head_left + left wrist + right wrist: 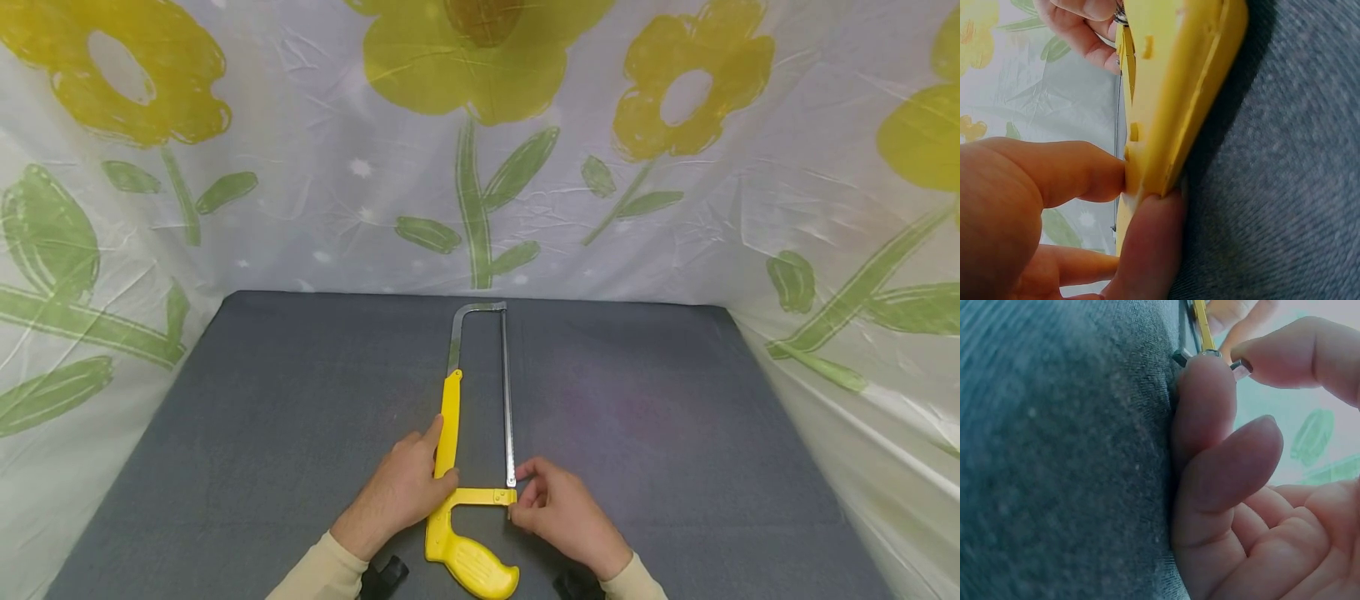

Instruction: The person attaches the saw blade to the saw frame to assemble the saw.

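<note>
A hacksaw lies flat on the dark cloth, its yellow pistol-style handle toward me and its silver front bow pointing away. Along its right side runs the thin blade. My left hand grips the yellow frame's left side between thumb and fingers. At the near end of the blade, my right hand pinches a metal wing nut with thumb and a fingertip. One wing of the nut shows between them in the right wrist view; the fingertip covers the middle.
Dark grey cloth covers the table around the saw. White curtains with yellow flowers enclose the back and both sides. Black straps sit at my wrists near the front edge.
</note>
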### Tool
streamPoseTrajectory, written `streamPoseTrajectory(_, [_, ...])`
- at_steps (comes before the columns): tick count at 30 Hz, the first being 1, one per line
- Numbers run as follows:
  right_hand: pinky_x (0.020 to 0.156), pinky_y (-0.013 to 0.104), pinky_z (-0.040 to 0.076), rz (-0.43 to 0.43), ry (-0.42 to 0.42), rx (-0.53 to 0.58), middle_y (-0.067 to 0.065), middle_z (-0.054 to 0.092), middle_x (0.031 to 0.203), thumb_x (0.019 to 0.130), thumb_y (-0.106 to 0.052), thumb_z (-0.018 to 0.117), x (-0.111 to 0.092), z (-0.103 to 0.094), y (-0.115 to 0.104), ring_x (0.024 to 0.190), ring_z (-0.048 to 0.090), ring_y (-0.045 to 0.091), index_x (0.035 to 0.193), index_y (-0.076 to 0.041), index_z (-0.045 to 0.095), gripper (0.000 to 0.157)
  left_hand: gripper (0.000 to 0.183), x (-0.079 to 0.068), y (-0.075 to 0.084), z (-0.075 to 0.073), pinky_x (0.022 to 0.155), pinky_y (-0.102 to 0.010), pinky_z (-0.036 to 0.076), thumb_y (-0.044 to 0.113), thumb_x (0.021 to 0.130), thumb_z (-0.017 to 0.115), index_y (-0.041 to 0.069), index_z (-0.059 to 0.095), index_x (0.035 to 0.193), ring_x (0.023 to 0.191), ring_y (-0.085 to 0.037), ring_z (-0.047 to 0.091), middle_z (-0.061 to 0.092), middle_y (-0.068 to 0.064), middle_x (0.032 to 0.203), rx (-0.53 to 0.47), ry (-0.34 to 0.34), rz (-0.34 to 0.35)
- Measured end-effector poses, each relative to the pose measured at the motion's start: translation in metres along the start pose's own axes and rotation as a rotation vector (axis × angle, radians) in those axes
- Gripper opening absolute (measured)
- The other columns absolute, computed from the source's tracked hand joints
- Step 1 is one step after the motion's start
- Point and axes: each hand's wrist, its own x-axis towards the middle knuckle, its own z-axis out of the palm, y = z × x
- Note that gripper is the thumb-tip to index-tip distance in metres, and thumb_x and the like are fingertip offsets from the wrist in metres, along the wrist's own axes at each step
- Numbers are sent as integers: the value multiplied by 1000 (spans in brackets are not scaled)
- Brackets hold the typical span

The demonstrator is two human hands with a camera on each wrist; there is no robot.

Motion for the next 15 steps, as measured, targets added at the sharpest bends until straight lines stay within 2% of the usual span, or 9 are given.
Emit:
streamPoseTrajectory(7, [50, 25, 41, 31, -16, 6, -3, 64, 68, 82, -30, 81, -2, -2, -3, 53, 59, 13, 101, -6, 63, 35, 84, 1, 0, 0, 46, -28, 39, 25, 84, 72, 0, 36, 155, 54, -14, 47, 58, -11, 92, 4, -5, 4])
streamPoseTrajectory(15, [49, 24, 41, 15, -27, -13, -4, 64, 65, 83, -29, 80, -1, -1, -2, 52, 60, 13, 96, -8, 65, 29, 84, 0, 1, -1, 48, -28, 40, 27, 85, 73, 1, 36, 155, 58, -15, 49, 63, -18, 107, 6, -10, -12])
